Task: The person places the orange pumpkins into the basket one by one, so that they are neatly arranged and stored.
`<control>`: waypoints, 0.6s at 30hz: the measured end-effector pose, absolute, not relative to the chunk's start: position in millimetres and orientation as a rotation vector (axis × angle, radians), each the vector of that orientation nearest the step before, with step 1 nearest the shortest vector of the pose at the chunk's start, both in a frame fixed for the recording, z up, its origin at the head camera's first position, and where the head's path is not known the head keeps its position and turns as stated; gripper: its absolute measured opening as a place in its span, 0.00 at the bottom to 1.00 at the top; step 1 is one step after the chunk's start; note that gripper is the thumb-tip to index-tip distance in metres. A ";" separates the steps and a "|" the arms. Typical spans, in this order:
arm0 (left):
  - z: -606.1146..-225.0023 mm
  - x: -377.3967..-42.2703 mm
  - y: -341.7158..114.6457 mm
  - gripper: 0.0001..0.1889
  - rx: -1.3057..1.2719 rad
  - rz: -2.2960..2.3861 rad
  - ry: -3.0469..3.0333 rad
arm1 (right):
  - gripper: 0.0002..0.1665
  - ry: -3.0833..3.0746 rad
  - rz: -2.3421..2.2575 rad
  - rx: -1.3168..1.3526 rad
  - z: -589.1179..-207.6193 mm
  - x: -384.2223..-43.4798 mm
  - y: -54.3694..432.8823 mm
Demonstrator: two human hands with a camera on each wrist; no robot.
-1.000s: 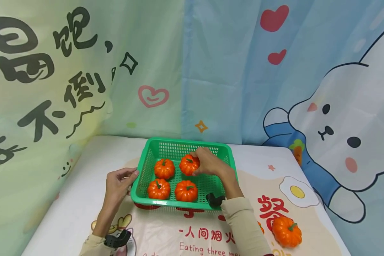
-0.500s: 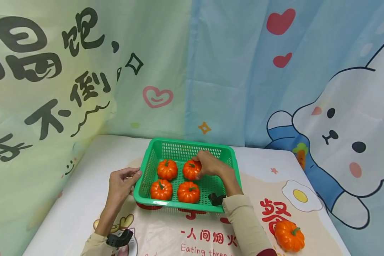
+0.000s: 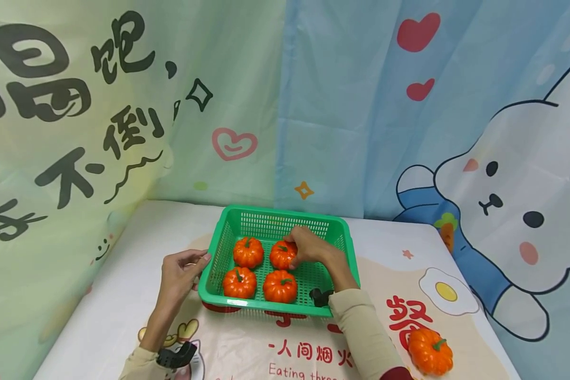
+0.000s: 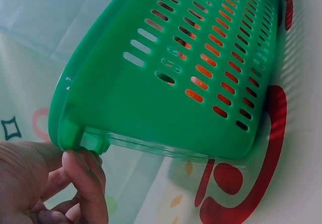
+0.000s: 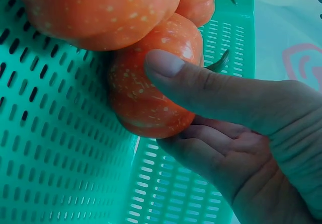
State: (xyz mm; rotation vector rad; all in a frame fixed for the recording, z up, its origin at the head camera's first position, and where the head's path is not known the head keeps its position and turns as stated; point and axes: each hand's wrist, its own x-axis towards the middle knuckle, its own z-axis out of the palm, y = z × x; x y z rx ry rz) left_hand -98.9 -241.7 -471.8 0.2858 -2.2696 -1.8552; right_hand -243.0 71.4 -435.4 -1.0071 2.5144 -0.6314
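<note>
A green perforated plastic basket stands on the table with several small orange pumpkins in it. My left hand pinches the basket's left rim between thumb and fingers, as the left wrist view shows at the basket's corner. Inside the basket, my right hand holds the back right pumpkin, thumb on one side and fingers on the other. In the right wrist view that pumpkin sits low against the basket, its green stem pointing away. Beside it are the front right pumpkin, the front left one and the back left one.
Another orange pumpkin lies on the table to the right, outside the basket. A printed cloth covers the table. A patterned curtain hangs right behind the table's back edge.
My right hand has lowered slightly with its pumpkin, which now sits level beside the back left one. The left hand keeps its hold on the rim. The head view has shifted a little.
</note>
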 end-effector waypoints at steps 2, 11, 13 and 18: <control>-471.8 -98.5 -241.7 0.14 0.281 -1.866 -2.262 | 0.34 2.515 -0.634 -1.008 -435.5 -242.8 71.2; -471.7 -98.6 -242.2 0.14 0.279 -1.873 -2.248 | 0.38 2.556 -0.569 -0.958 -438.6 -243.2 69.6; -472.1 -98.7 -242.2 0.14 0.277 -1.875 -2.246 | 0.38 2.563 -0.556 -0.949 -439.6 -242.9 69.4; -473.0 -98.3 -242.2 0.14 0.269 -1.880 -2.237 | 0.40 2.576 -0.541 -0.949 -438.3 -240.6 69.3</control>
